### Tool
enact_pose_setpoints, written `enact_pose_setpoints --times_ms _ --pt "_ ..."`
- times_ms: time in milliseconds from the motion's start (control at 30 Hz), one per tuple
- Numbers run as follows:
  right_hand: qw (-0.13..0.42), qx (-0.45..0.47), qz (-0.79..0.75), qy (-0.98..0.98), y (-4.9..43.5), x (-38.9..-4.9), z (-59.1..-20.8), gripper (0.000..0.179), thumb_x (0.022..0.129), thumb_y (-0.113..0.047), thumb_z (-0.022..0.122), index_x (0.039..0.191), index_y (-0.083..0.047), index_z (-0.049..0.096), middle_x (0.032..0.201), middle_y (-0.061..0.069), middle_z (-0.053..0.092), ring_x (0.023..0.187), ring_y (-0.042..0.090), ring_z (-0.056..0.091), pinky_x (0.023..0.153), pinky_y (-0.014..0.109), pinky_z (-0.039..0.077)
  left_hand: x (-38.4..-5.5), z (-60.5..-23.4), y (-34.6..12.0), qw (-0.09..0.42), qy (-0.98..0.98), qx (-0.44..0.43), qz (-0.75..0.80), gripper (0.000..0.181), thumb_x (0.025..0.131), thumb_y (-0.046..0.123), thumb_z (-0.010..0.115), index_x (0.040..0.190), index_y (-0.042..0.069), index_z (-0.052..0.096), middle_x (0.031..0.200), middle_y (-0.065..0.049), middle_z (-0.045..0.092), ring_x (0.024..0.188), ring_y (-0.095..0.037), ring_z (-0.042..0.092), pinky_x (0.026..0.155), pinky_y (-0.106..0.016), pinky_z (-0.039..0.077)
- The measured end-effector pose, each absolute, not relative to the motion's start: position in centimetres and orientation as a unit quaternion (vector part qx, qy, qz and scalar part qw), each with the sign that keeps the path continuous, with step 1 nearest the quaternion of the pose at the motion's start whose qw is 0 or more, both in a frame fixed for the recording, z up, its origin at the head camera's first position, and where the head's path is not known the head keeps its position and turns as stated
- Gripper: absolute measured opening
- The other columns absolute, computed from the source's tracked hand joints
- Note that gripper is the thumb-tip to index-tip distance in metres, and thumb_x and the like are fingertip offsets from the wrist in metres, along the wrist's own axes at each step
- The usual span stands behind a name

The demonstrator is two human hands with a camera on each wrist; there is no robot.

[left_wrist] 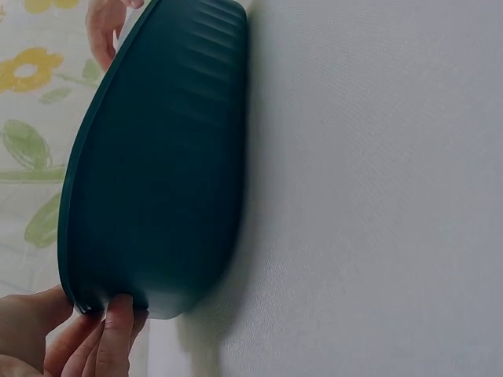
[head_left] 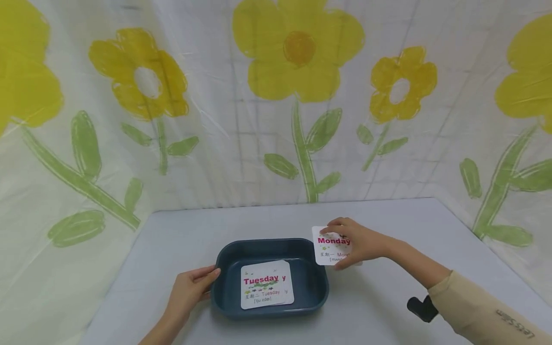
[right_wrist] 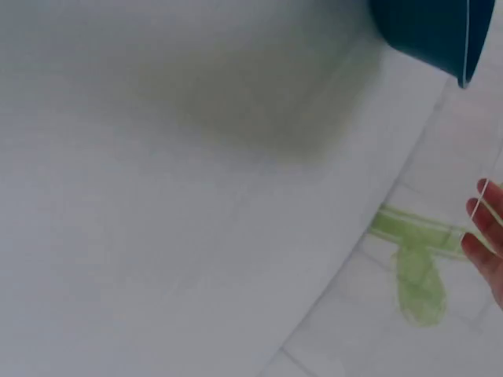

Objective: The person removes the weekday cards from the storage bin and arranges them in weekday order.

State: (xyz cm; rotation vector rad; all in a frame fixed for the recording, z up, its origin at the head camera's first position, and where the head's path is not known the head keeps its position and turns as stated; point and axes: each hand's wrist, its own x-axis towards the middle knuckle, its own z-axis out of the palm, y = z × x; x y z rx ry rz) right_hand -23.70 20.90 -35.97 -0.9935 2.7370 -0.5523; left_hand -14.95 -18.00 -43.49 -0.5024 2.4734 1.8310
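My left hand (head_left: pixel 189 290) grips the left rim of a dark teal basin (head_left: pixel 308 275), thumb over the edge. In the left wrist view, the fingers of that hand (left_wrist: pixel 98 338) press the outer wall of the basin (left_wrist: pixel 157 173). Inside lies a small stack of white cards, with a Tuesday card (head_left: pixel 264 294) on top and another card's edge showing. Above the table, by the basin's right rim, my right hand (head_left: pixel 366 242) holds a white Monday card (head_left: pixel 322 253) by its edges. The right wrist view catches only its fingertips (right_wrist: pixel 481 243) and a thin card edge.
A white-covered table (head_left: pixel 181 230) carries the basin. Behind it hangs a pale curtain (head_left: pixel 207 167) with yellow flowers. A black device (head_left: pixel 422 308) sits by the right sleeve (head_left: pixel 483 306).
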Motion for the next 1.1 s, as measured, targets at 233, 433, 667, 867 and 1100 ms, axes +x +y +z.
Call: enact_pose_setpoints --times_ms 233,433,667,867,1100 --pt "0.099 -0.329 -0.188 0.920 22.6 -24.9 -36.6 0.078 0.063 -0.046 0.081 0.129 -0.017 0.051 0.133 0.014 0.040 0.118 0.032 0.039 0.087 0.042 0.045 -14.8 -43.6 -18.1 0.018 0.793 -0.173 0.584 0.052 0.082 0.033 0.069 0.116 -0.006 0.060 0.108 -0.022 0.065 0.090 -0.026 0.068 0.067 -0.032 0.055" --pt "0.114 -0.326 -0.177 0.922 22.9 -26.4 -38.0 0.076 0.063 -0.040 0.083 0.128 -0.013 0.052 0.132 0.018 0.041 0.117 0.035 0.040 0.089 0.048 0.042 -14.8 -43.7 -18.1 0.012 0.794 -0.170 0.583 0.052 0.083 0.033 0.069 0.116 -0.006 0.060 0.109 -0.022 0.064 0.092 -0.027 0.067 0.067 -0.032 0.055" --pt "0.136 -0.318 -0.161 0.924 22.4 -28.5 -39.7 0.076 0.064 -0.036 0.083 0.128 -0.012 0.051 0.134 0.018 0.042 0.120 0.037 0.040 0.095 0.052 0.040 -15.0 -43.7 -18.0 0.009 0.795 -0.170 0.583 0.055 0.081 0.037 0.070 0.115 -0.005 0.061 0.108 -0.021 0.065 0.090 -0.025 0.068 0.066 -0.032 0.055" --pt "0.145 -0.310 -0.154 0.927 21.7 -29.7 -40.9 0.075 0.064 -0.032 0.083 0.129 -0.012 0.052 0.136 0.019 0.041 0.122 0.039 0.038 0.098 0.055 0.036 -15.0 -43.9 -18.0 0.010 0.791 -0.172 0.587 0.054 0.081 0.036 0.070 0.115 -0.005 0.061 0.107 -0.021 0.065 0.092 -0.026 0.067 0.066 -0.031 0.055" --pt "0.151 -0.289 -0.143 0.934 20.8 -30.6 -41.8 0.077 0.062 -0.030 0.086 0.129 -0.012 0.053 0.136 0.018 0.041 0.123 0.039 0.038 0.100 0.056 0.034 -14.9 -43.9 -18.0 0.011 0.795 -0.169 0.583 0.053 0.082 0.035 0.069 0.116 -0.005 0.060 0.108 -0.020 0.065 0.092 -0.025 0.067 0.066 -0.032 0.055"
